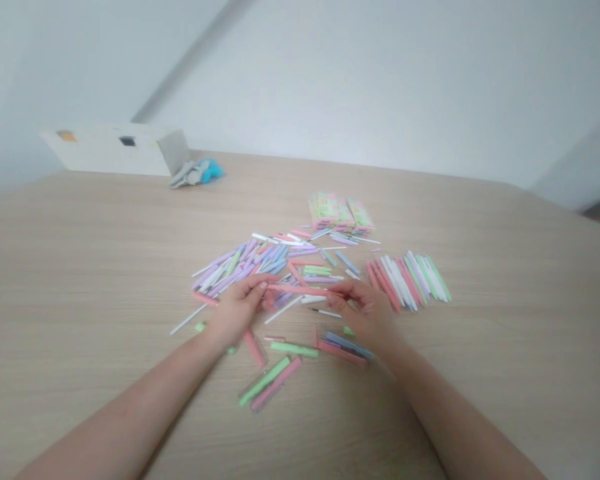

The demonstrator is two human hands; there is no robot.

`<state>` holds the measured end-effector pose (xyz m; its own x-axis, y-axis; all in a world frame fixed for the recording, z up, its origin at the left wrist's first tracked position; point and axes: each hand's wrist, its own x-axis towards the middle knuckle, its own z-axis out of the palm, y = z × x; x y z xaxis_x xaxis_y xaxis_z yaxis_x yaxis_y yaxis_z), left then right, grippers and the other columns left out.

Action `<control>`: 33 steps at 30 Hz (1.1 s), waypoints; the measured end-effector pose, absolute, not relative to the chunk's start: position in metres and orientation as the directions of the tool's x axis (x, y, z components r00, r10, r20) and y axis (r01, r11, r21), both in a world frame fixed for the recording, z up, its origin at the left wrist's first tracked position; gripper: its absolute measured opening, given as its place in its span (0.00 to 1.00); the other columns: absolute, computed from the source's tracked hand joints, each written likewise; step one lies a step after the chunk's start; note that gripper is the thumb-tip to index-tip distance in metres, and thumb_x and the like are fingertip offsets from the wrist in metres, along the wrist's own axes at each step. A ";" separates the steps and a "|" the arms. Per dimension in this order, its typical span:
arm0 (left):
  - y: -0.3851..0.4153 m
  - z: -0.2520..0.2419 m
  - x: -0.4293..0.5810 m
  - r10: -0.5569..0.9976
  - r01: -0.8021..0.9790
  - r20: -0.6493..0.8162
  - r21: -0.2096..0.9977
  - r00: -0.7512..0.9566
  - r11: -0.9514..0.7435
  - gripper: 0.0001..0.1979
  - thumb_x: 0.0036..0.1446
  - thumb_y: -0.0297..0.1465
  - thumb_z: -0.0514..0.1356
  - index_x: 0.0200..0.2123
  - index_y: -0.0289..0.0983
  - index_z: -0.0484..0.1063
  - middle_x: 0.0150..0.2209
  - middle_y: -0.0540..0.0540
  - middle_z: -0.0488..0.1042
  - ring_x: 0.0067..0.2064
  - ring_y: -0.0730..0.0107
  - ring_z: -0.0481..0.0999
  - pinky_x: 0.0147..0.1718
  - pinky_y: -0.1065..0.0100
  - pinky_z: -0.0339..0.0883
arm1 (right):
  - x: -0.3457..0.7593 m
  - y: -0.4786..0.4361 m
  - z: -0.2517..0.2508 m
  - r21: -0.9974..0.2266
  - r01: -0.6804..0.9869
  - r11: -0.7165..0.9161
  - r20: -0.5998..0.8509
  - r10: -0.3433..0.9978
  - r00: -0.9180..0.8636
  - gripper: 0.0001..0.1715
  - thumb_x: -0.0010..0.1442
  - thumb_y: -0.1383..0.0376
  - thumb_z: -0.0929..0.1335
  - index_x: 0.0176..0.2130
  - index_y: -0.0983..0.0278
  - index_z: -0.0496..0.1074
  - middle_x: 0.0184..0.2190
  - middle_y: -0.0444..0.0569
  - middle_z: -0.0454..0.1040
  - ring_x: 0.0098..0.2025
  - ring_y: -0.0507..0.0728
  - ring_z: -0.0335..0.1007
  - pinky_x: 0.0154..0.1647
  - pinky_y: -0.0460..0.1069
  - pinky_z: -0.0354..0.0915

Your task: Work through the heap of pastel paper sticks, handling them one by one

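Pink is the colour at the centre of view: a long, slim pink stick [300, 290] of matt plastic or card (the blur hides which) lies level across the gap between our two bare hands, just above a pale wood-grain bench [80, 280]. Our left hand [237, 310] comes in from the lower left and our right hand [367, 317] from the lower right. Each grip appears closed in a pinch on one end of the stick, which seems to hold it straight and clear of the sticks below. Behind our wrists spreads a loose, crossing heap of lilac, pale blue and white sticks [245, 263], lying at all angles. To the right, by contrast, a tidy fan of pink, white and green sticks [407, 280] lies side by side with its ends aligned, which reads as deliberate placing rather than scatter. Nearer our body, a few green and pink sticks [273, 381] and a blue-and-pink group of sticks [344, 347] rest apart in small clusters. Beyond the heap stands a small stack of pastel green-and-pink packets [341, 213]. At the far edge of the bench sit a white cardboard box [115, 150] and, just beside its corner, a crumpled grey-and-blue soft bundle [199, 173].
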<state>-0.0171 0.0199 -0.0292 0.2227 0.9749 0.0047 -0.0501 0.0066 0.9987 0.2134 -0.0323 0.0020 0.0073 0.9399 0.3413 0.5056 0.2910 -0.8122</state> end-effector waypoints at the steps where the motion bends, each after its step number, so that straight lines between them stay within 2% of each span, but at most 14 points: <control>1: 0.020 -0.029 -0.018 0.976 -0.014 0.015 1.000 0.218 -0.012 0.18 0.54 0.38 0.59 0.43 0.31 0.73 0.23 0.50 0.71 0.26 0.71 0.71 0.30 0.70 0.65 | 0.214 -0.031 0.001 -0.797 0.535 0.281 0.330 0.944 -0.004 0.08 0.57 0.62 0.68 0.35 0.64 0.73 0.28 0.47 0.77 0.31 0.53 0.72 0.32 0.47 0.66; 5: 0.018 -0.025 -0.016 0.971 0.105 0.053 0.991 0.234 -0.080 0.17 0.55 0.38 0.57 0.43 0.32 0.73 0.24 0.49 0.73 0.26 0.69 0.72 0.29 0.69 0.66 | 0.218 -0.026 -0.001 -0.664 0.682 0.306 0.339 0.936 -0.091 0.06 0.58 0.63 0.67 0.34 0.64 0.72 0.30 0.47 0.76 0.34 0.54 0.71 0.35 0.48 0.65; 9: 0.014 -0.027 -0.014 0.948 0.154 0.065 0.981 0.311 -0.117 0.17 0.57 0.38 0.56 0.43 0.33 0.73 0.24 0.48 0.74 0.25 0.69 0.73 0.29 0.69 0.66 | 0.220 -0.025 -0.002 -0.442 0.772 0.456 0.412 0.868 -0.276 0.06 0.59 0.64 0.67 0.37 0.62 0.74 0.34 0.48 0.76 0.39 0.56 0.69 0.42 0.51 0.63; 12: 0.013 -0.033 -0.015 0.931 0.164 0.071 0.977 0.358 -0.138 0.18 0.58 0.38 0.56 0.47 0.33 0.70 0.24 0.48 0.75 0.25 0.69 0.73 0.28 0.70 0.66 | 0.219 -0.026 -0.002 -0.312 0.795 0.519 0.403 0.831 -0.384 0.07 0.60 0.64 0.66 0.36 0.62 0.74 0.33 0.50 0.76 0.39 0.58 0.67 0.43 0.52 0.61; 14: 0.013 -0.036 -0.016 0.921 0.151 0.084 0.977 0.380 -0.152 0.20 0.58 0.37 0.56 0.51 0.34 0.67 0.25 0.49 0.74 0.24 0.70 0.72 0.26 0.71 0.65 | 0.220 -0.025 -0.001 -0.278 0.821 0.499 0.407 0.835 -0.370 0.07 0.60 0.64 0.66 0.34 0.63 0.73 0.33 0.51 0.74 0.40 0.58 0.67 0.44 0.52 0.61; 16: 0.013 -0.035 -0.017 0.921 0.145 0.094 0.976 0.378 -0.160 0.20 0.58 0.36 0.56 0.53 0.36 0.65 0.25 0.50 0.74 0.23 0.71 0.71 0.24 0.71 0.64 | 0.224 -0.022 0.001 -0.264 0.873 0.409 0.441 0.857 -0.268 0.10 0.61 0.63 0.64 0.33 0.64 0.73 0.33 0.52 0.73 0.40 0.58 0.66 0.43 0.51 0.61; 19: 0.013 -0.031 -0.016 0.939 0.148 0.100 0.977 0.328 -0.155 0.18 0.57 0.34 0.55 0.51 0.36 0.64 0.22 0.52 0.71 0.21 0.73 0.69 0.23 0.72 0.64 | 0.239 -0.016 0.004 -0.241 0.957 0.160 0.478 0.878 -0.027 0.13 0.62 0.61 0.63 0.32 0.64 0.72 0.33 0.54 0.72 0.38 0.59 0.68 0.36 0.50 0.61; 21: 0.013 -0.028 -0.014 0.951 0.156 0.100 0.976 0.294 -0.150 0.17 0.57 0.32 0.55 0.50 0.36 0.63 0.21 0.53 0.70 0.19 0.74 0.67 0.22 0.73 0.62 | 0.254 -0.011 0.007 -0.193 0.981 -0.021 0.436 0.894 0.105 0.14 0.61 0.60 0.62 0.33 0.65 0.72 0.31 0.54 0.74 0.34 0.59 0.69 0.32 0.50 0.60; 25: 0.011 -0.024 -0.013 0.955 0.162 0.096 0.976 0.280 -0.145 0.16 0.56 0.32 0.55 0.48 0.36 0.64 0.20 0.54 0.69 0.19 0.75 0.65 0.20 0.74 0.60 | 0.284 -0.003 0.009 -0.085 0.953 -0.292 0.284 0.910 0.304 0.25 0.63 0.54 0.58 0.32 0.66 0.75 0.28 0.59 0.76 0.31 0.63 0.73 0.28 0.52 0.59; 29: 0.009 -0.023 -0.013 0.961 0.195 0.087 0.971 0.263 -0.141 0.15 0.57 0.33 0.55 0.47 0.36 0.66 0.19 0.54 0.68 0.18 0.76 0.63 0.19 0.75 0.59 | 0.297 0.001 0.008 -0.014 0.927 -0.375 0.138 0.917 0.374 0.30 0.62 0.52 0.56 0.31 0.69 0.77 0.30 0.64 0.77 0.33 0.65 0.75 0.29 0.53 0.61; 33: 0.009 -0.024 -0.013 0.963 0.212 0.089 0.966 0.255 -0.146 0.15 0.58 0.34 0.54 0.47 0.36 0.66 0.19 0.54 0.67 0.18 0.77 0.63 0.19 0.76 0.58 | 0.298 0.003 0.006 0.027 0.914 -0.406 0.053 0.913 0.404 0.30 0.63 0.54 0.55 0.34 0.69 0.77 0.33 0.64 0.77 0.36 0.66 0.75 0.33 0.53 0.64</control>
<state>-0.0132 0.0095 -0.0243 0.2551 0.9628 0.0891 0.2125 -0.1457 0.9662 0.2979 0.0032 0.0062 0.4039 0.9133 0.0528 0.9137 -0.4056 0.0265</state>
